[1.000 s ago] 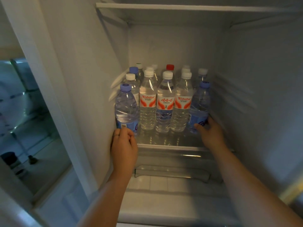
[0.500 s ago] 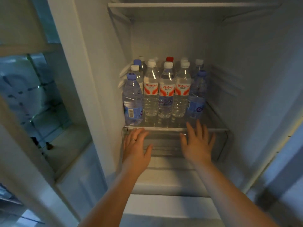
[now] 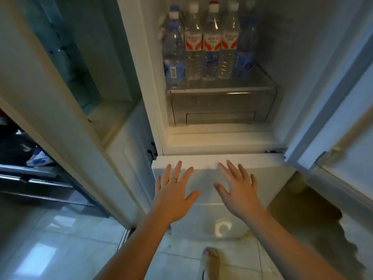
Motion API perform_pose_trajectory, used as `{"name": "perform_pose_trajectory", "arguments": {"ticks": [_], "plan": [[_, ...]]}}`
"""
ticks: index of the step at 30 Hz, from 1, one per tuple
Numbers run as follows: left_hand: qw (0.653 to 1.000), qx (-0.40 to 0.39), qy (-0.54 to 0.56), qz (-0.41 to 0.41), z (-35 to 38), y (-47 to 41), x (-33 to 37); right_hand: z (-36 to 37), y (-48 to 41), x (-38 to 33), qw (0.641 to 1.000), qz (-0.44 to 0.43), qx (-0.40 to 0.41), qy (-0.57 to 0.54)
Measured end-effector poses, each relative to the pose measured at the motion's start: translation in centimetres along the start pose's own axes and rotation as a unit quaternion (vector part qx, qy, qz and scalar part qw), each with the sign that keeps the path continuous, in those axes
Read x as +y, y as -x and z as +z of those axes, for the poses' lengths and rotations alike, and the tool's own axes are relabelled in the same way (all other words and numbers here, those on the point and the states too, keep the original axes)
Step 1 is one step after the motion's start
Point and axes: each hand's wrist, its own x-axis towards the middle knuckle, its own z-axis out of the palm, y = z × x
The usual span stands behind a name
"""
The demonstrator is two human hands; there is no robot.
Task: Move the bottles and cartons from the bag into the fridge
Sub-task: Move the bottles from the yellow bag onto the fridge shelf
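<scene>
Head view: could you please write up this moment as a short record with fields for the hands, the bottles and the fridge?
Left hand: open, fingers spread, holds nothing
Right hand: open, fingers spread, holds nothing
Bottles: upright on the fridge shelf, three red-labelled between two blue-labelled in front
Drawer: closed, under the shelf

Glossy pale floor tiles (image 3: 60, 243) below, a sandalled foot (image 3: 211, 258) on them, and a blue-and-white packet (image 3: 38, 159) on dark shelves (image 3: 30, 184) at left.

Beyond the fingertips (image 3: 178, 164) stand clear glossy plastic bottles (image 3: 211, 41) over a translucent plastic drawer (image 3: 220, 106); beneath the fingertips, a smooth white door (image 3: 272, 170) and glossy floor tiles (image 3: 60, 239).
</scene>
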Motion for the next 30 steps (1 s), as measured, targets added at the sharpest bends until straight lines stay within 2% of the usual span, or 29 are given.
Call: {"name": "perform_pose_trajectory", "arguments": {"ticks": [5,12,17,23,30], "plan": [[1.000,-0.020,0.006,-0.001,2.9,7.4,-0.4,2.8,8.3,-0.1,0.998,-0.014,-0.041,0.035],[0.997,-0.038,0.067,-0.025,7.2,16.3,0.8,4.8,17.6,1.3,0.998,-0.008,-0.054,0.036],[0.991,-0.103,0.071,-0.042,11.2,21.9,3.7,5.9,24.0,4.9,0.996,0.006,-0.083,0.044],[0.989,-0.132,0.058,-0.031,15.4,27.4,10.7,4.3,32.4,11.2,0.993,0.029,-0.105,0.053],[0.990,-0.139,0.036,-0.006,20.6,34.2,24.1,0.9,43.5,21.2,0.994,0.052,-0.084,0.035]]}}
